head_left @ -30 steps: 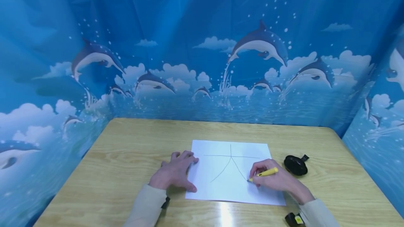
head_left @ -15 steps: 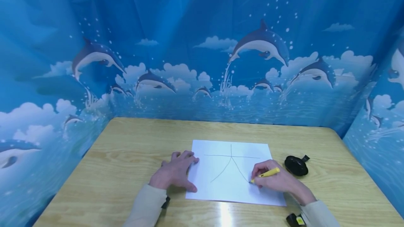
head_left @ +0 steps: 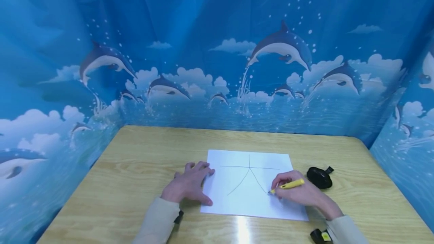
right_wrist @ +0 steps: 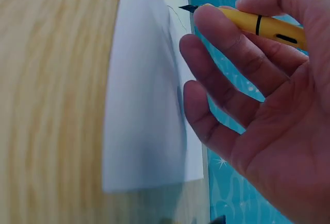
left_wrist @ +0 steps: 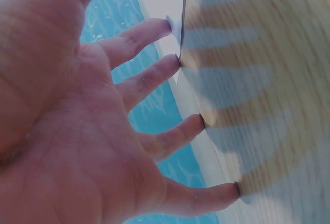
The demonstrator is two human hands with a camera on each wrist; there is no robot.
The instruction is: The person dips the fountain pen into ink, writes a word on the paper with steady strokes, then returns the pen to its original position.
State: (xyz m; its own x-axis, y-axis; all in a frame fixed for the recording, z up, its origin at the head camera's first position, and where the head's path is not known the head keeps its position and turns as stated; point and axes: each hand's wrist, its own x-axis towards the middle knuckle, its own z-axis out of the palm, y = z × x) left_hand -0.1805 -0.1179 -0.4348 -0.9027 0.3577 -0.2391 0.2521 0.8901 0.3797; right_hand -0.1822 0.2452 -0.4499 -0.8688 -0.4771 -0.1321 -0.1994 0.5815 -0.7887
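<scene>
A white sheet of paper [head_left: 237, 202] lies on the table, bearing thin dark strokes: a vertical line, a horizontal line across it, and two lines curving down left and right. My right hand [head_left: 298, 193] pinches a yellow fountain pen [head_left: 292, 184] between thumb and fingers over the sheet's right part. The dark nib is close by the lower end of the right curve; in the right wrist view the pen [right_wrist: 268, 27] points toward the paper [right_wrist: 147, 105]. My left hand [head_left: 188, 183] rests with fingers spread at the sheet's left edge, thumb and index fingertip on the paper.
A black oval object [head_left: 319, 177] with a small tab lies right of the paper. The wood-grain table [head_left: 149, 150] meets a blue dolphin-print curtain [head_left: 190, 97] at the back and sides.
The right curve has lengthened slightly down to the right. The pen's rear end has swung right and now lies flatter. My left hand stays in place on the sheet.
</scene>
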